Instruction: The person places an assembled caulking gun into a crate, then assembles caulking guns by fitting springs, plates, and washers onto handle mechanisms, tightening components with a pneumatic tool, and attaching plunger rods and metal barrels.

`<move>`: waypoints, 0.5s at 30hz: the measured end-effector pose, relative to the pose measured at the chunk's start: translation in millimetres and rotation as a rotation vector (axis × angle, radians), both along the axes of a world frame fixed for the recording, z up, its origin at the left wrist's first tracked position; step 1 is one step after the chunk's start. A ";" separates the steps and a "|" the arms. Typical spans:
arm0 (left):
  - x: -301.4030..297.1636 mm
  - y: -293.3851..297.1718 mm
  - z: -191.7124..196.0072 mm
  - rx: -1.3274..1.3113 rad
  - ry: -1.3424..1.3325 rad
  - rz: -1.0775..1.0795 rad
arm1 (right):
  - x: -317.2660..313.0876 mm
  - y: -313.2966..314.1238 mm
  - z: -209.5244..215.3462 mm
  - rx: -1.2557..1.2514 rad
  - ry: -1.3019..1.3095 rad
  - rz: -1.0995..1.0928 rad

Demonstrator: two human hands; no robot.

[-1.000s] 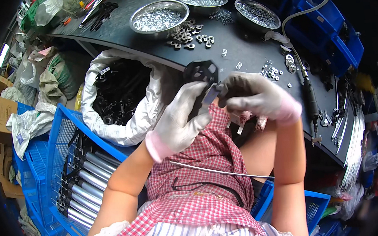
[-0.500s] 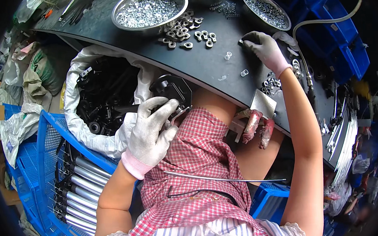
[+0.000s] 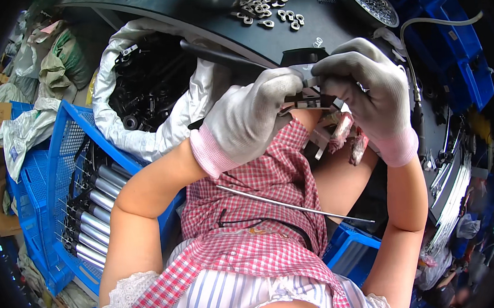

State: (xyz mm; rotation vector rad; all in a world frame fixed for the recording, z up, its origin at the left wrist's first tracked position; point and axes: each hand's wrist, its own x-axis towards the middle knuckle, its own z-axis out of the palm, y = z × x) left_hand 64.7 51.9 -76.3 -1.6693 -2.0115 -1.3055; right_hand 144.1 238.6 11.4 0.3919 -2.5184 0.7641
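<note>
Got both gloved hands together around centre-right of the frame, my left hand [image 3: 253, 119] and right hand [image 3: 368, 88] pinching a small black metal part [image 3: 309, 99] between them, just below the dark desk [image 3: 203, 19] edge. Loose nuts [image 3: 266, 12] sit up top, blue crate [image 3: 68, 183] of tubes lower left.

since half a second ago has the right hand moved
Yes. The right hand came back from the loose nuts on the table toward the body and now meets the left hand at the small part.
</note>
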 end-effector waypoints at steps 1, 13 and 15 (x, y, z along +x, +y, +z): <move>2.9 1.1 -1.1 0.057 -0.006 -0.043 | 8.2 -3.2 -1.2 0.021 0.037 -0.064; 34.7 -11.4 24.7 0.085 0.083 -0.204 | 57.8 -35.2 -6.5 0.161 0.157 -0.247; 40.0 -7.7 20.9 0.147 0.052 -0.226 | 61.1 -38.6 -5.7 0.142 0.168 -0.257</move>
